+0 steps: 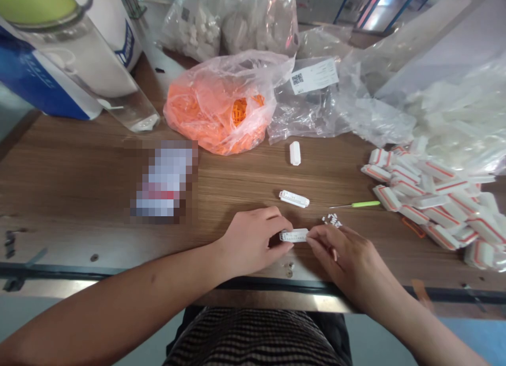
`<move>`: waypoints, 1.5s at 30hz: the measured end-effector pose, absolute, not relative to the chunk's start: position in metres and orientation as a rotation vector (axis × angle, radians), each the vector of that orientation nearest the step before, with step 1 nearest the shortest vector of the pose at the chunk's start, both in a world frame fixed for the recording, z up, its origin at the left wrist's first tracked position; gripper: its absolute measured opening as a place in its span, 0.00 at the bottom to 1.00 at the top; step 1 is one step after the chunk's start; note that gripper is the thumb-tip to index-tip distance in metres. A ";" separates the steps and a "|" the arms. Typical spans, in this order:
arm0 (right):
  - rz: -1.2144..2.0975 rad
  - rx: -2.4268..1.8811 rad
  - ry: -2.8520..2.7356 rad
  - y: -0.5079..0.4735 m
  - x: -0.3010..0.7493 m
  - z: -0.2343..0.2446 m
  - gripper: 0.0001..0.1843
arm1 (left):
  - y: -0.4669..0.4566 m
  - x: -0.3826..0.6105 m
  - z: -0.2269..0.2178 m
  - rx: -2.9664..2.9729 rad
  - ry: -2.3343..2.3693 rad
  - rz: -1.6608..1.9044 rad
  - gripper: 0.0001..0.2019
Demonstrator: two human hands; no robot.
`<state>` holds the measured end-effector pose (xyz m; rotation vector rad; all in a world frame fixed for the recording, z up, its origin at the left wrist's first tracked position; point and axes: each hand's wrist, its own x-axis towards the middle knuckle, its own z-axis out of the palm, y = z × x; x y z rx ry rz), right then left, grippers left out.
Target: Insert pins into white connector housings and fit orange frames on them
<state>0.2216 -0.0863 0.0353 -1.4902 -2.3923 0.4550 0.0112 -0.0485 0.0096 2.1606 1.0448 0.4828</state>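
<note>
My left hand and my right hand meet near the table's front edge, both pinching a small white plastic connector strip between their fingertips. The left hand grips its left end, the right hand its right end. A second white strip lies just beyond them. A little heap of tiny white pieces sits by the right fingertips. A thin tool with a green handle lies to the right.
A pile of white parts with orange seals fills the right side. A clear bag of orange parts and other plastic bags stand behind. One white cap lies alone. A clear jug stands back left on the wooden table.
</note>
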 end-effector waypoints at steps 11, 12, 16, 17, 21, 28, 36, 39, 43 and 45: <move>-0.005 -1.188 -2.483 -0.092 0.223 0.039 0.09 | -0.048 0.010 0.006 2.146 1.058 0.553 0.07; 0.003 -1.196 -2.460 -0.093 0.225 0.038 0.10 | -0.048 0.010 0.005 2.149 1.059 0.555 0.07; 0.001 -1.186 -2.503 -0.096 0.229 0.033 0.10 | -0.047 0.011 0.004 2.162 1.047 0.573 0.08; -0.019 -1.179 -2.521 -0.096 0.229 0.031 0.10 | -0.047 0.010 0.004 2.162 1.041 0.572 0.08; -0.052 -1.167 -2.507 -0.096 0.228 0.024 0.10 | -0.047 0.010 0.005 2.164 1.026 0.559 0.08; 0.070 -1.227 -2.393 -0.095 0.219 0.019 0.11 | -0.046 0.009 0.010 2.159 1.014 0.586 0.05; -0.177 -1.733 -2.118 -0.072 0.277 0.031 0.07 | -0.045 0.007 0.008 2.215 1.016 0.585 0.06; -0.394 -1.774 -2.366 -0.054 0.306 0.036 0.11 | -0.045 0.007 0.008 2.213 1.027 0.569 0.05; -0.319 -1.597 -2.741 -0.035 0.318 0.033 0.12 | -0.045 0.009 0.011 2.202 1.046 0.541 0.05; -0.243 -1.637 -2.729 -0.031 0.318 0.029 0.11 | -0.045 0.009 0.013 2.187 1.055 0.517 0.05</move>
